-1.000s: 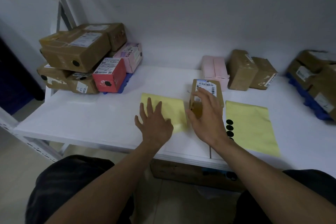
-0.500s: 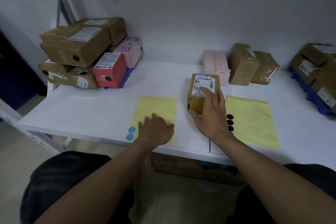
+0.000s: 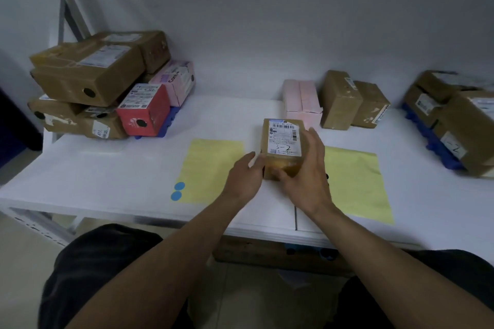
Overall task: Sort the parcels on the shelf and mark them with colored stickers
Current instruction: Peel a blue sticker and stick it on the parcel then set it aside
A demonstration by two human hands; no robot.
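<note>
A small brown parcel (image 3: pixel 283 139) with a white barcode label marked "3-2" stands on the white shelf (image 3: pixel 107 168) between two yellow sheets. My right hand (image 3: pixel 307 176) wraps its right side and front corner. My left hand (image 3: pixel 244 176) has its fingertips at the parcel's lower left front; whether it carries a sticker I cannot tell. The left yellow sheet (image 3: pixel 211 168) carries two blue round stickers (image 3: pixel 177 191) at its near left corner. The right yellow sheet (image 3: pixel 358 184) has black stickers mostly hidden behind my right hand.
A stack of brown parcels (image 3: pixel 88 80) with black dots, a red box (image 3: pixel 144 112) and a pink box (image 3: pixel 176 80) sit at back left. A pale pink box (image 3: pixel 300 101) and two brown boxes (image 3: pixel 350 101) stand behind. More brown parcels (image 3: pixel 459 117) lie on a blue tray at right.
My left hand left the left yellow sheet and moved right to the parcel's front. My right hand shifted from the parcel's top to its right side, uncovering the label.
</note>
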